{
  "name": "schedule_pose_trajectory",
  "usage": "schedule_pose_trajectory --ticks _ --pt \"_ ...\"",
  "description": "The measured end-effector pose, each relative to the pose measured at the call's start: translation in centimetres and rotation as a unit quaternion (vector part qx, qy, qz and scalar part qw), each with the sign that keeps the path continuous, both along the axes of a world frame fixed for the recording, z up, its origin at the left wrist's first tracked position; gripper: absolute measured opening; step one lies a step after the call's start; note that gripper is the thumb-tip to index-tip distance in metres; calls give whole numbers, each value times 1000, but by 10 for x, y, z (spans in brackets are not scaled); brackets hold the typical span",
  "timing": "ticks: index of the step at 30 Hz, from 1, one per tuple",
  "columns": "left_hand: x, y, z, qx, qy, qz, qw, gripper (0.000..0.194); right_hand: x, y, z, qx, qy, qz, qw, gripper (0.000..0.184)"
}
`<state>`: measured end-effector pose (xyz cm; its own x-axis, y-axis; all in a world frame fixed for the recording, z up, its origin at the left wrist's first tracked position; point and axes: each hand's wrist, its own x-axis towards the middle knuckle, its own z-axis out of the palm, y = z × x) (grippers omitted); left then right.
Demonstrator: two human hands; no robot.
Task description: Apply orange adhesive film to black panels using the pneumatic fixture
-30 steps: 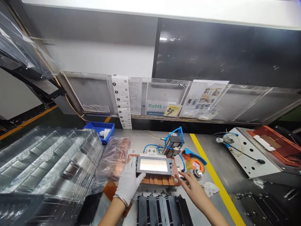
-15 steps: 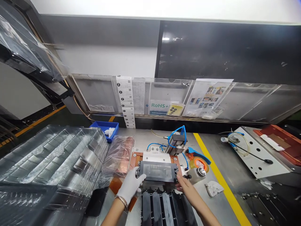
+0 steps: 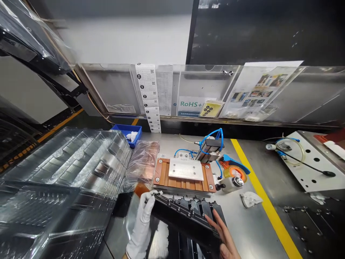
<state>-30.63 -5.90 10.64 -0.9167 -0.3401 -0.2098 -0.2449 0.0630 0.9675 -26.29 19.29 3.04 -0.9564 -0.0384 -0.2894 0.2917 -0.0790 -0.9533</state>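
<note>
A long black panel [image 3: 185, 223] is held in the air between the two hands, over a row of similar black parts [image 3: 207, 208] on the metal bench and on the near side of the clamping fixture [image 3: 159, 172]. The white-gloved left hand [image 3: 144, 214] pinches the panel's left, farther end, thumb and fingers closed at the corner. The bare right hand [image 3: 225, 235] has the right, nearer end between fingers and thumb, the fingers fairly straight along its far side; how firmly they press cannot be told. The panel therefore slants from far left to near right, tipped up on edge. Its broad near face is plain, dark and without visible marks, while small shiny metal studs line the upturned long edge. The fixture's silvery plate [image 3: 185, 169] is bare, with brown slats around it and blue air tubing [image 3: 221, 138] at its far right.
</note>
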Motion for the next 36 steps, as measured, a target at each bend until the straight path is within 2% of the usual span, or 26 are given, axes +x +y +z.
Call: schedule_pose_trajectory --ticks 3,6,7,9,11,12,13,14,15,16,17,18,20,22,24,26,27,29,33,36 --pt "3 -3 -1 -9 19 -1 1000 41 4 0 17 35 18 55 998 91" --pt "1 -7 1 -18 13 -42 999 33 7 -1 33 81 25 72 994 76" --pt "-1 -10 3 -44 20 -60 997 34 8 -2 37 94 25 70 993 71" --pt "-4 -15 13 -156 62 -71 983 39 9 -3 42 115 31 55 991 64" --pt "-3 -16 29 -308 132 -91 938 38 10 -5 44 139 43 34 989 61" --pt "-1 -13 39 -375 159 -133 904 32 10 -5 45 155 50 27 986 60" --pt "1 -7 50 -426 172 -208 863 23 10 -6 45 169 56 23 984 60" --pt "4 1 59 -454 162 -310 819 18 9 -8 46 181 61 23 981 59" --pt "7 11 67 -469 144 -413 767 23 9 -9 47 192 66 26 979 59" --pt "9 23 72 -474 126 -487 723 29 8 -12 49 199 71 29 977 59" --pt "11 34 74 -474 106 -532 694 34 7 -14 50 204 76 31 975 59" --pt "12 46 73 -472 78 -552 683 37 7 -16 52 207 80 32 975 59" --pt "13 62 67 -444 23 -551 706 39 6 -19 53 209 85 27 974 61" --pt "12 67 58 -384 -7 -530 756 38 7 -17 52 214 90 22 972 61" --pt "8 62 54 -326 6 -510 796 40 10 -12 47 221 90 34 970 60" --pt "1 51 54 -320 25 -499 805 43 12 -6 42 220 87 67 969 59" --pt "-4 44 55 -340 29 -496 799 45 14 -3 40 219 82 74 969 58" --pt "-15 30 56 -415 7 -491 766 48 16 0 42 220 70 56 971 56" --pt "-38 11 58 -576 -84 -469 664 49 15 -1 57 220 46 -16 974 53" --pt "-44 11 58 -631 -66 -473 611 42 12 -2 66 201 27 -22 979 56"
